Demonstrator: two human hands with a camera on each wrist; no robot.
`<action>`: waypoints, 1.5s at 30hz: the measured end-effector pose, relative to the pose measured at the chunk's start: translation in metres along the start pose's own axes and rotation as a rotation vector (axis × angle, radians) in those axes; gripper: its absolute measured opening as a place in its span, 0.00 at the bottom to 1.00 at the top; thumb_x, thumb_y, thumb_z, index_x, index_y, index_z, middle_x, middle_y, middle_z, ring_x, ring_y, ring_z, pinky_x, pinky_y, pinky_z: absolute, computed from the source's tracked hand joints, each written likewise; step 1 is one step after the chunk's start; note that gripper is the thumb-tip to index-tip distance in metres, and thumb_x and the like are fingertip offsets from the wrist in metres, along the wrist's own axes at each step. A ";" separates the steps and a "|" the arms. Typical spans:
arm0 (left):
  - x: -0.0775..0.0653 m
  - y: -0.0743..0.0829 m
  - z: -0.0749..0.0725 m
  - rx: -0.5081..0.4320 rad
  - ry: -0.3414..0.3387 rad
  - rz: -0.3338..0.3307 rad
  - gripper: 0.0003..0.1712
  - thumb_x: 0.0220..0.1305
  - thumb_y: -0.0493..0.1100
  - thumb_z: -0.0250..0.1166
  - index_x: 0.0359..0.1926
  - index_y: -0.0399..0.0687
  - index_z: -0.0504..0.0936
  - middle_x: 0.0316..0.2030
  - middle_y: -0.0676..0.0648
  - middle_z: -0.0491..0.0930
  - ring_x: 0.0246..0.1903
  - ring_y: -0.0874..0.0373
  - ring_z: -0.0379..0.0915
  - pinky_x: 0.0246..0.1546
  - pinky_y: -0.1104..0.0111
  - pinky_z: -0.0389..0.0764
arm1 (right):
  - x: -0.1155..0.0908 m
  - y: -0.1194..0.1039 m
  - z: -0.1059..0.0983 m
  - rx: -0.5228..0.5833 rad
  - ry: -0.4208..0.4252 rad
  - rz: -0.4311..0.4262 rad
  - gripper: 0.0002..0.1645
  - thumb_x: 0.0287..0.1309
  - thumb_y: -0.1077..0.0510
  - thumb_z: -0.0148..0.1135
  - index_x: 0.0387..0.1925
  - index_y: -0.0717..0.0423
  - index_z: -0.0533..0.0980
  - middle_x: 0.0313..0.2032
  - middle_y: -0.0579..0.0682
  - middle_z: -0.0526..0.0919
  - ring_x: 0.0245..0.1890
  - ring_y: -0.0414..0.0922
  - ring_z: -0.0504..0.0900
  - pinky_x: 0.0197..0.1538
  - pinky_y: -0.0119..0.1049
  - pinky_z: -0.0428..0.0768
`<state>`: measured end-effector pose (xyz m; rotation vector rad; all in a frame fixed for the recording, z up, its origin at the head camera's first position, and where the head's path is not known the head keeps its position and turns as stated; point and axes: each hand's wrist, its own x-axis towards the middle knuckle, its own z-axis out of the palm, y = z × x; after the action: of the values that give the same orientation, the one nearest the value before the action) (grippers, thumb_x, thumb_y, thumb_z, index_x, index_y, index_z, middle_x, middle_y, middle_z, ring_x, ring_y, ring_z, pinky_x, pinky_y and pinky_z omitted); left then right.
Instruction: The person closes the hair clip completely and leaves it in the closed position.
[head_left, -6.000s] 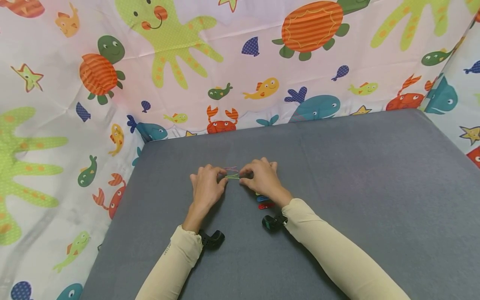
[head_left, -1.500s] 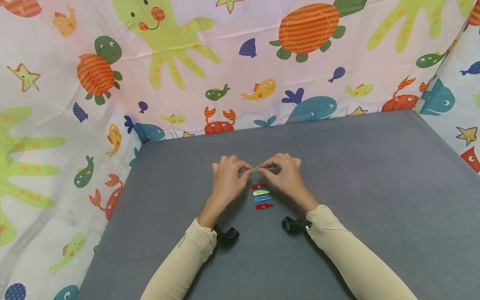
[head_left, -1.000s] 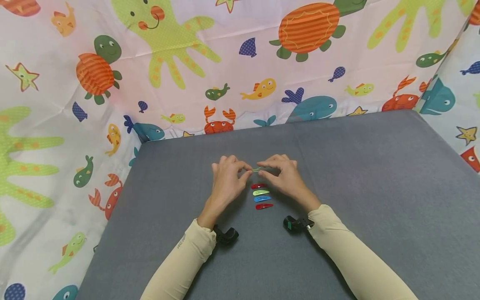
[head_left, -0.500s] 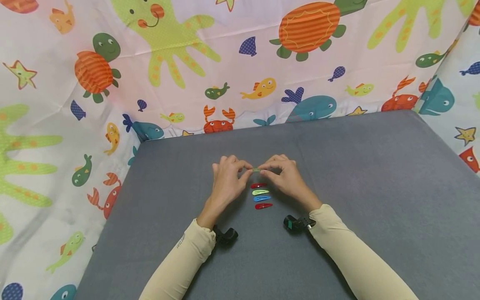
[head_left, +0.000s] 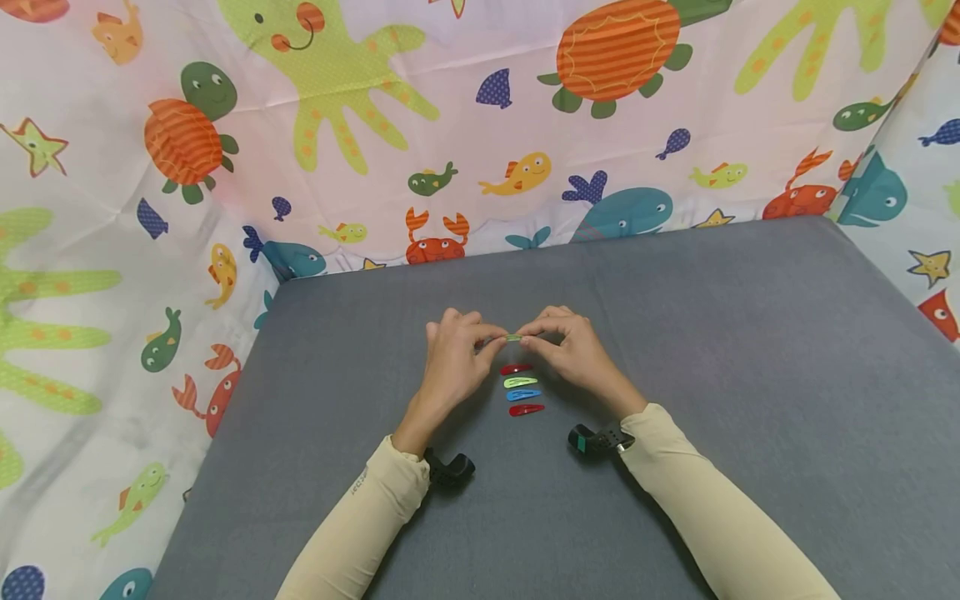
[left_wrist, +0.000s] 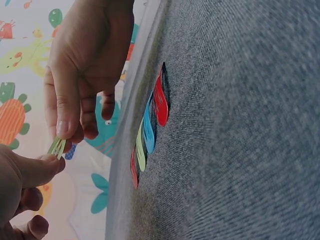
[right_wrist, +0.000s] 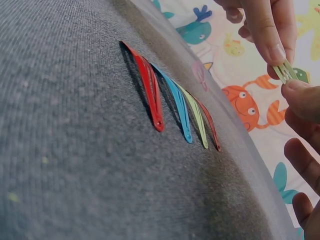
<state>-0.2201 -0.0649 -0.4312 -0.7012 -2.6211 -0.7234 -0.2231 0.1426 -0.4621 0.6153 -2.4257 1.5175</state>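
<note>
Between both hands, above the table, is a light-green snap hair clip [head_left: 513, 337]. My left hand [head_left: 453, 354] pinches one end of it between thumb and index finger. The other end is pinched by the thumb and index finger of my right hand [head_left: 573, 350]. In the left wrist view the held clip [left_wrist: 57, 146] looks flat, its ends covered by fingertips. Nearer than the hands, a column of snap clips lies on the cloth: a red clip [head_left: 517, 369], a green clip [head_left: 521, 382], a blue clip [head_left: 523, 395] and another red clip [head_left: 527, 410].
Grey cloth [head_left: 720, 375] covers the table. A curtain [head_left: 495, 125] printed with sea animals hangs behind it and along the sides. The right wrist view shows a blurred pink looped shape [right_wrist: 200, 75] past the row of clips. Black wrist cameras [head_left: 450, 468] sit under both wrists.
Since the oldest frame both hands have moved right with the green clip, uncovering the row. Its splayed arms now lie together. My right fingers loosened on it, then pinched it again.
</note>
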 end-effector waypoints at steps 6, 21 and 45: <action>0.001 -0.001 -0.001 -0.036 0.000 0.025 0.04 0.64 0.46 0.72 0.37 0.60 0.93 0.20 0.57 0.76 0.28 0.59 0.60 0.36 0.58 0.52 | 0.001 -0.001 -0.001 -0.008 -0.006 -0.015 0.06 0.58 0.62 0.73 0.39 0.52 0.90 0.33 0.48 0.85 0.39 0.50 0.76 0.43 0.41 0.69; 0.002 -0.006 -0.006 -0.181 -0.092 -0.009 0.04 0.65 0.44 0.71 0.37 0.55 0.93 0.21 0.57 0.77 0.29 0.58 0.61 0.39 0.58 0.51 | 0.001 -0.004 -0.004 0.028 -0.058 0.006 0.06 0.59 0.60 0.73 0.38 0.51 0.90 0.33 0.48 0.85 0.39 0.42 0.73 0.44 0.38 0.69; 0.006 -0.021 -0.017 -0.278 -0.214 0.075 0.05 0.65 0.44 0.71 0.39 0.57 0.93 0.23 0.58 0.80 0.32 0.58 0.64 0.41 0.58 0.49 | 0.003 -0.008 -0.009 0.110 -0.156 -0.022 0.06 0.59 0.63 0.72 0.38 0.55 0.90 0.31 0.50 0.83 0.39 0.44 0.73 0.46 0.39 0.68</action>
<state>-0.2331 -0.0878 -0.4224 -1.0004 -2.6918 -1.0564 -0.2224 0.1467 -0.4502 0.8082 -2.4497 1.6613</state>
